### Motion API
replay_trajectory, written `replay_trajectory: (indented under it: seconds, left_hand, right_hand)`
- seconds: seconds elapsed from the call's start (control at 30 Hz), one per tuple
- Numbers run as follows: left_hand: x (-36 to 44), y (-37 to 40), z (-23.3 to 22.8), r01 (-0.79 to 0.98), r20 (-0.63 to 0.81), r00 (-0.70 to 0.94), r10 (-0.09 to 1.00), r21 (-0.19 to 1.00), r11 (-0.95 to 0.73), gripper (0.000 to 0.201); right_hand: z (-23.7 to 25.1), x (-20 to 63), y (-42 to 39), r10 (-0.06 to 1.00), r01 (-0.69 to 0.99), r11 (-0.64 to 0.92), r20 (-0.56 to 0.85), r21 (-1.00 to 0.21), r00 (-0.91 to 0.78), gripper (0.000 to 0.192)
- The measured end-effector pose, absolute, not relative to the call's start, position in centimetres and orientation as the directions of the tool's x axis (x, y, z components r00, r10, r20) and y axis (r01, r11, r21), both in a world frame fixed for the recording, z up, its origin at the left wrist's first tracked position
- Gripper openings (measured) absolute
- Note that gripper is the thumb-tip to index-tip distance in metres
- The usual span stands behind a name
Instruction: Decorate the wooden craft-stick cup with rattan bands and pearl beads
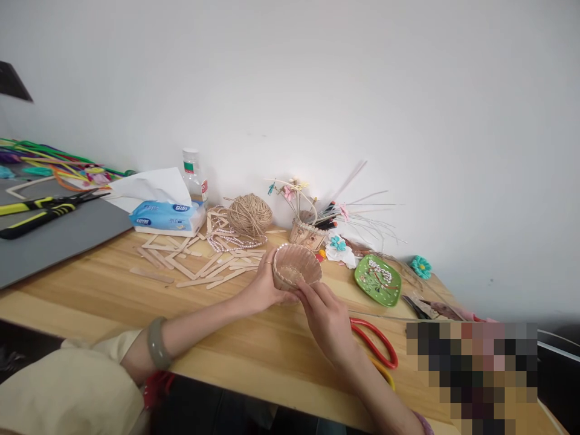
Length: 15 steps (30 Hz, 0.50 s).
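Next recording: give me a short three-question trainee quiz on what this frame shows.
1. True or false: both hands hold the small woven basket.
2. What lies right of the right hand on the table? A) red-handled scissors B) tissue box C) twine ball
3. What is worn on the left hand's wrist?

Key: 1 true; 2 A; 3 a grey-green bangle.

Both hands' fingers [312,289] hold a small woven basket [296,266] above the table [90,296].
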<state>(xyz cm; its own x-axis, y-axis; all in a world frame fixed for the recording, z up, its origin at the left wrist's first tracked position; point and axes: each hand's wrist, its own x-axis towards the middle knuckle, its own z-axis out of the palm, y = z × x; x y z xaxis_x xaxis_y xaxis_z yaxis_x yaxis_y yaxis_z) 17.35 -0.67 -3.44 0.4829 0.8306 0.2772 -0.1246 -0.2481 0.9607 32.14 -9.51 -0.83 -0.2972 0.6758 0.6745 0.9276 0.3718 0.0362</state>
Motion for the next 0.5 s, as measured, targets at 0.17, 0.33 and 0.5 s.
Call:
replay_trajectory:
  seconds: [0.17, 0.33, 0.5]
  left_hand:
    - [17.7, -0.6, -3.4, -0.154, 0.279, 0.478, 0.833, 0.960, -0.233, 0.125]
    - [17.8, -0.6, -3.0, -0.185, 0.276, 0.454, 0.847, 0.959, -0.214, 0.120]
    - [18.0, -0.8, -2.4, -0.215, 0.265, 0.459, 0.848, 0.959, -0.183, 0.106]
  right_hand:
    - [-0.8, 31.9, -9.5, 0.672, 0.927, 0.374, 0.684, 0.019, -0.284, 0.021]
    - [-0.4, 31.7, -9.4, 0.680, 0.927, 0.375, 0.673, 0.023, -0.291, 0.021]
    - [0.0, 31.8, -9.4, 0.716, 0.932, 0.361, 0.635, 0.021, -0.291, 0.022]
